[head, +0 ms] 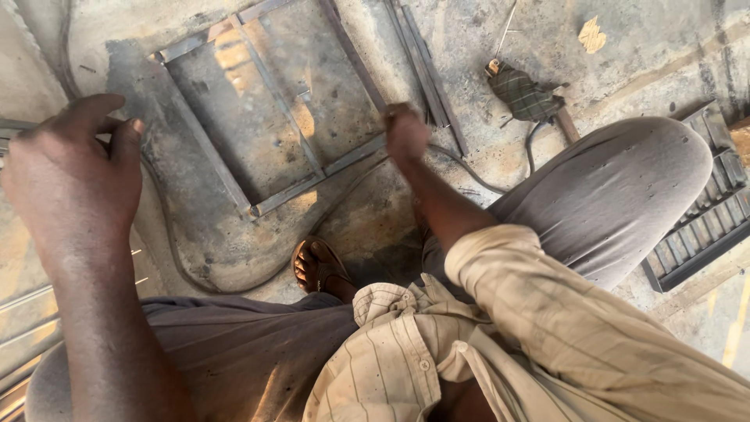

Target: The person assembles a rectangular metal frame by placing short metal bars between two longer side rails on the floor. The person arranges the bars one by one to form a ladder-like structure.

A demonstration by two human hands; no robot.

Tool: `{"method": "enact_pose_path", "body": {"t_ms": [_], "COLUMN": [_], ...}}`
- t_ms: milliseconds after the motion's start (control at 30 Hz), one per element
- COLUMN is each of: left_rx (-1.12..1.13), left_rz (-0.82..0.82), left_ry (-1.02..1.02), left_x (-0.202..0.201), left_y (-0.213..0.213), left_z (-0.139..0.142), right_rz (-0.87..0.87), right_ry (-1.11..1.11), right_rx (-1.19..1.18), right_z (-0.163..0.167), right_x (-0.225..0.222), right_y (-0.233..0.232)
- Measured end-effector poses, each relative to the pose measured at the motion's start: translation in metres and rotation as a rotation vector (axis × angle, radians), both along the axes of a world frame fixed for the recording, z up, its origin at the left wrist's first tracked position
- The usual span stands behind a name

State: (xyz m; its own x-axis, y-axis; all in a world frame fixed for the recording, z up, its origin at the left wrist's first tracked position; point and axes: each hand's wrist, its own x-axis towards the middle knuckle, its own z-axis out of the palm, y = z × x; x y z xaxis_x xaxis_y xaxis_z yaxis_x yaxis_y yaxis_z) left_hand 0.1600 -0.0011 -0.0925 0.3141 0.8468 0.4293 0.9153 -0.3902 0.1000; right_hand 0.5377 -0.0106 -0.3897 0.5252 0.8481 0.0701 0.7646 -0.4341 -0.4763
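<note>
Crouching over the concrete floor (pixel 547 31), we close our right hand (pixel 406 133) in a fist at the near right corner of the metal frame (pixel 273 109), its bars already joined; whether anything sits inside that fist we cannot tell. Our left hand (pixel 74 176), fingers curled, grips nothing visible.

The right hand (pixel 406 133) is closed in a fist at the near right corner of a rectangular steel frame (pixel 273 109) lying flat on the concrete floor (pixel 664 55). The left hand (pixel 74 184) rests, fingers curled, on metal bars (pixel 23 320) at the left edge. A sandalled foot (pixel 320 270) sits just below the frame, and a cloth-wrapped tool (pixel 525 95) lies well to the right.
</note>
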Motion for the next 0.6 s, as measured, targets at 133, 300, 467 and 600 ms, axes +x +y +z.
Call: {"method": "enact_pose_path", "body": {"t_ms": [133,300,467,600], "left_rx": [0.016,-0.102,-0.124,-0.137], "left_rz": [-0.004,0.022,0.03,0.028], "left_ry": [0.082,0.062,0.079,0.083], "left_x": [0.008,0.024,0.027,0.022], "left_y": [0.003,0.001,0.0,0.002], "left_z": [0.002,0.003,-0.001,-0.007], "right_rz": [-0.101,-0.089,-0.143,-0.111], "right_ry": [-0.252,-0.163,0.072,0.206], "right_rx": [0.071,-0.131,-0.207,-0.132], "right_z": [0.005,0.003,0.004,0.003], "right_x": [0.06,0.083,0.087,0.084], "right_y": [0.006,0.012,0.022,0.021]}}
